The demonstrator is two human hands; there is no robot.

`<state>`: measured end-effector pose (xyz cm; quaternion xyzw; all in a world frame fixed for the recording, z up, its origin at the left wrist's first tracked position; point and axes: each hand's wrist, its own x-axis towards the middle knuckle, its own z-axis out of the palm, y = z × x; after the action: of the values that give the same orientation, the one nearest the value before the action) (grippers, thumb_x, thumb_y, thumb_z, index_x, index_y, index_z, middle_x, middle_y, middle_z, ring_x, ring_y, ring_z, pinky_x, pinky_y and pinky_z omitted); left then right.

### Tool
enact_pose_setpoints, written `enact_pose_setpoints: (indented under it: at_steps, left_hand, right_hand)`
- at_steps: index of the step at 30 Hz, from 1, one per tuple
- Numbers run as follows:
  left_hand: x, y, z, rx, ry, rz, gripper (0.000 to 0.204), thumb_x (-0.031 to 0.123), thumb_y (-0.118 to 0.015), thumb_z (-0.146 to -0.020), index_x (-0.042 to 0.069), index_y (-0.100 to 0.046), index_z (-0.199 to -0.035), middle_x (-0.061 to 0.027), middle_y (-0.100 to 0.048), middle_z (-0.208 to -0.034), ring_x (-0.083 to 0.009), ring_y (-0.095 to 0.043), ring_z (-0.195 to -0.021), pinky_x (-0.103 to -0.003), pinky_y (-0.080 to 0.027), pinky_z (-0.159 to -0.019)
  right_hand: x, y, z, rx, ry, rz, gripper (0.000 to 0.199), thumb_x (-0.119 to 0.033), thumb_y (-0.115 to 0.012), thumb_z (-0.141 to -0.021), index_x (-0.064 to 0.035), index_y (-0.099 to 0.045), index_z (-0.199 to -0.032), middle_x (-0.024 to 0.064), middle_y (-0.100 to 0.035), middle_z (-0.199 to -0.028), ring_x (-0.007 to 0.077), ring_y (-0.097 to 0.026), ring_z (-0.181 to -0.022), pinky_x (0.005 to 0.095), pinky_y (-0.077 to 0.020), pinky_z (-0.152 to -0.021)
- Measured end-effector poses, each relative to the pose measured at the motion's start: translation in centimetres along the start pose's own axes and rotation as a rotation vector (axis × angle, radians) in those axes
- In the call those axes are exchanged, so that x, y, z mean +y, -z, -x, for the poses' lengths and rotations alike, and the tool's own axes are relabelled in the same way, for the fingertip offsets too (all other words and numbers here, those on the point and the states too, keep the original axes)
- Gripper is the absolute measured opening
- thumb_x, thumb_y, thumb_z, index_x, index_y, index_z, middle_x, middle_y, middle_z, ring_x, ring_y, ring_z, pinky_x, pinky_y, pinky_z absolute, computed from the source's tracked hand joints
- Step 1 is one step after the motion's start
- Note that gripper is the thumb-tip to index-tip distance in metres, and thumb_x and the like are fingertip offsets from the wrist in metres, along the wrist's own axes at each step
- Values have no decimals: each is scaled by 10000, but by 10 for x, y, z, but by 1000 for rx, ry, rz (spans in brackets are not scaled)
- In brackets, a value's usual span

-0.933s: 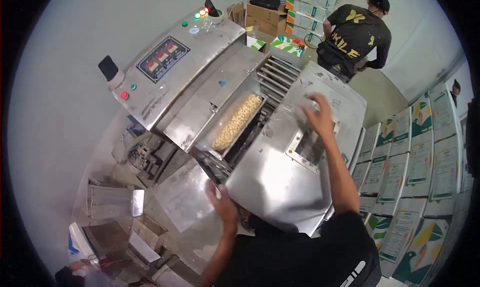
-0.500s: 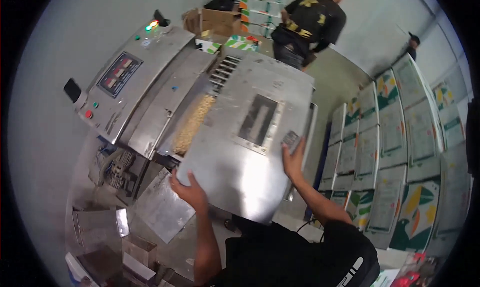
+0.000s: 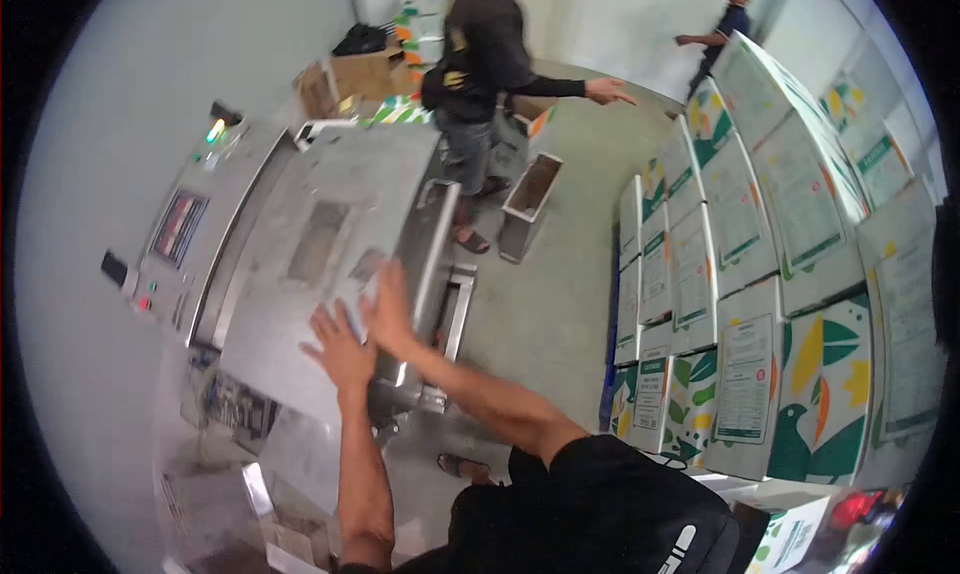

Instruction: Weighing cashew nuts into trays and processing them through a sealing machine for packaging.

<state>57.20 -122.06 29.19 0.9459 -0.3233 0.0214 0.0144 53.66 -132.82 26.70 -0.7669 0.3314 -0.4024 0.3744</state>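
As both hands (image 3: 345, 357) (image 3: 392, 319) lie over a steel lid (image 3: 275, 319), cartons (image 3: 820, 379) bear printed labels (image 3: 746, 379).

Clearances about the two hands, 12 o'clock lying at the picture's top. The left hand (image 3: 342, 352) and right hand (image 3: 388, 316) were close together above the metal lid (image 3: 270, 349), whose flat top offered room for sliding toward 8 and 12 o'clock. The raised control housing (image 3: 180, 309) bounded passage at 10 o'clock; a co-worker (image 3: 490, 49) stood at 1. Toward 3 o'clock, beyond the side frame (image 3: 462, 309), a floor aisle (image 3: 560, 294) extended to stacked cartons (image 3: 735, 274); an open-topped metal bin (image 3: 515, 239) obstructed it at 2.
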Motion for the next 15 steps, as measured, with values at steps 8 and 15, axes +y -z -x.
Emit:
enact_pose_setpoints:
  at_steps: [8,15]
  left_hand:
    - [-84,-72,-67,198,-47,-427,903,639,-574,-859,182,-249,-1567,-156,-211,-1628,-425,-173,-1490,-666,-205,-1138]
    - [-87,-47,-126,113,126,-103,1004,713,-674,-743,288,-269,-1558,-149,-214,-1628,-443,-195,-1477,-702,-215,-1118]
  right_hand:
    - [-210,293,-27,-72,973,-715,328,-219,-633,-785,-116,-672,-1094,86,-617,-1102,254,-615,-929,415,-504,-787]
    - [-180,352,-30,-479,798,-346,290,-312,-630,-750,-188,-672,-1008,51,-595,-960,213,-573,-828,375,-526,-739]
